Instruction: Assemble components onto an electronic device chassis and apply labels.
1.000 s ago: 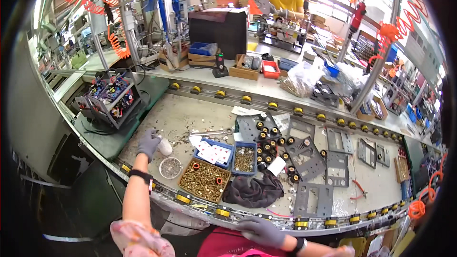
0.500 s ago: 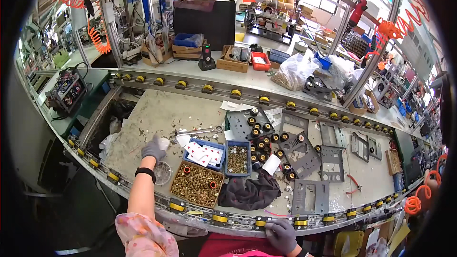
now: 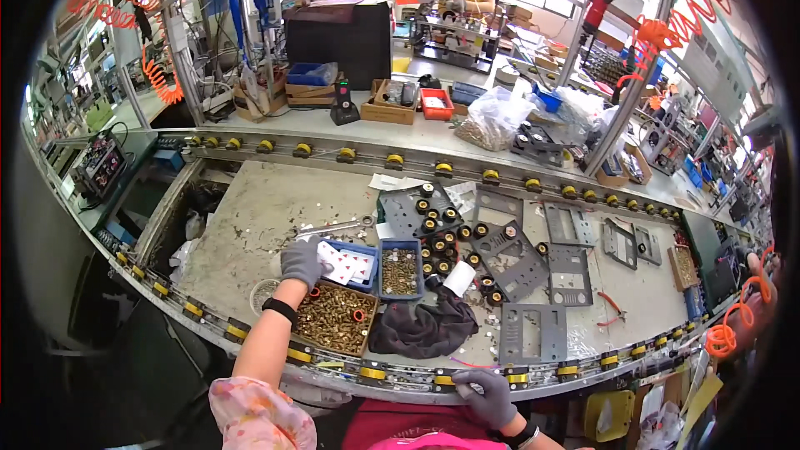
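Note:
My left hand (image 3: 302,262), in a grey glove, is at the left edge of a blue tray (image 3: 363,286) holding white cards with red triangles (image 3: 348,265). Its fingertips are by the leftmost card; whether they grip it I cannot make out. Just below that hand is a cardboard box of brass fittings (image 3: 332,318), with a round clear dish (image 3: 263,293) to its left. My right hand (image 3: 485,397), also gloved, rests at the front roller rail (image 3: 442,381), fingers loosely apart with nothing visible in them.
A blue bin of small brass parts (image 3: 400,273) stands beside a dark cloth (image 3: 425,329). Black knobs (image 3: 439,243), a white roll (image 3: 459,278), grey metal panels (image 3: 533,333), red-handled pliers (image 3: 612,308) and a wrench (image 3: 337,227) lie around the bench. Roller rails edge it.
My left hand has moved right, from the small white thing near the dish to the edge of the card tray. My right hand stays at the front rail. The whole view has shifted slightly.

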A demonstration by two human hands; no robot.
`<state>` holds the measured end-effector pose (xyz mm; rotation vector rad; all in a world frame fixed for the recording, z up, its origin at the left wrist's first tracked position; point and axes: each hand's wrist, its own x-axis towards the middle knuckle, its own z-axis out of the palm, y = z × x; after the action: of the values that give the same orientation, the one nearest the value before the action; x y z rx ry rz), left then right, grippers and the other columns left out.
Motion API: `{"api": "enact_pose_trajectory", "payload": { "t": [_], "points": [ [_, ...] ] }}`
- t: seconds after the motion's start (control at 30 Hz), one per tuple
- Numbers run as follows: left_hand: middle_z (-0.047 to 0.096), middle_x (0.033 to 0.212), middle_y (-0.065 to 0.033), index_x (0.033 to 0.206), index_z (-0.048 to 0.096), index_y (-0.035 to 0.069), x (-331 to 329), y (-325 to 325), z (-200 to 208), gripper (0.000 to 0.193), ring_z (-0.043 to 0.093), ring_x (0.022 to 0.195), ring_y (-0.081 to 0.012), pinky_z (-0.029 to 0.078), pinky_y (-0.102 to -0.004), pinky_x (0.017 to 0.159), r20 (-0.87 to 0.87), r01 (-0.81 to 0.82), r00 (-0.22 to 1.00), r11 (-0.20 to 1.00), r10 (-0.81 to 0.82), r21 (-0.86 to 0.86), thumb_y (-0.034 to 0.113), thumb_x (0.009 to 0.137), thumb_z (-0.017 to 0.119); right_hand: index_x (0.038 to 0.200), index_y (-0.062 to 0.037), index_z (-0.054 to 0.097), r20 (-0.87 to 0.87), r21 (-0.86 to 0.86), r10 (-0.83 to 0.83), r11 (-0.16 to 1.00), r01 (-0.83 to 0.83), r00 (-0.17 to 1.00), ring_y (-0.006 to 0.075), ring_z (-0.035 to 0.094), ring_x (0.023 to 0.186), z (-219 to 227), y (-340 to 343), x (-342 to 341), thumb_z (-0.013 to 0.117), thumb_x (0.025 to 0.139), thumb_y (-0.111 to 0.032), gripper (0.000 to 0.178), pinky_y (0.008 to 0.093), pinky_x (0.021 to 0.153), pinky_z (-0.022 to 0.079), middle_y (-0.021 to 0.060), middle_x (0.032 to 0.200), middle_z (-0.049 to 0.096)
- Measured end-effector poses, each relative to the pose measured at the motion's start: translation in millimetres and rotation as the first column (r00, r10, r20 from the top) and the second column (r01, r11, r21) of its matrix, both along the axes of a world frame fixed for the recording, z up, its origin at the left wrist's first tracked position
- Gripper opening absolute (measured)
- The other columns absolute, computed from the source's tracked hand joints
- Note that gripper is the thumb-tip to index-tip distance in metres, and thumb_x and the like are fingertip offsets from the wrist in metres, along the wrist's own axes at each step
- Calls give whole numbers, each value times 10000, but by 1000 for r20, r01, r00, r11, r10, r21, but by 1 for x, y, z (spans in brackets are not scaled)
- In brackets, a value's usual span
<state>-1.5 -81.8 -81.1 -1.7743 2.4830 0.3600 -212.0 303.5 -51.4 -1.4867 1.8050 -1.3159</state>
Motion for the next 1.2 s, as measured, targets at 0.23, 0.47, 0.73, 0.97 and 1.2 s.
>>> {"api": "enact_pose_trajectory", "payload": {
  "t": [0.23,0.47,0.73,0.97,1.2],
  "points": [
    [627,1049,-152,1284,473,111,5,14,11,622,610,926,-301,503,-365,829,-705,-154,703,988,90,-27,36,717,718,954,-40,684,99,99,167,979,-176,981,243,673,847,58,6,-37,662,789,-47,167,315,765,516,114,908,692],
    [540,1172,-78,1319,450,58,-62,209,88,560,547,1076,-168,493,-302,864,-965,502,42,830,258,244,49,810,685,1104,-50,619,-271,-231,-1,971,-64,963,312,602,1006,111,-40,-45,690,756,-59,355,368,854,491,135,1123,619],
    [586,1099,-89,1237,490,10,-94,285,107,411,594,978,-150,494,-287,827,-973,487,51,845,224,220,66,860,645,1109,-50,618,-103,-127,169,975,-181,980,303,660,845,92,-21,-49,700,806,-113,320,345,714,529,153,981,656],
    [538,1166,-144,1062,491,16,-101,291,94,243,614,872,-137,514,-264,758,-990,475,113,871,80,124,17,859,625,1023,-54,661,-34,-115,81,990,-84,996,252,673,776,80,0,-63,680,825,-97,203,318,663,520,120,883,685],
    [585,1118,-143,968,542,-32,-108,299,90,120,626,862,-138,541,-256,746,-980,554,74,809,187,196,-9,868,604,996,-45,674,16,-147,41,988,-38,999,244,668,748,76,12,-67,689,812,-89,190,302,640,510,124,860,680]
  ]
}}
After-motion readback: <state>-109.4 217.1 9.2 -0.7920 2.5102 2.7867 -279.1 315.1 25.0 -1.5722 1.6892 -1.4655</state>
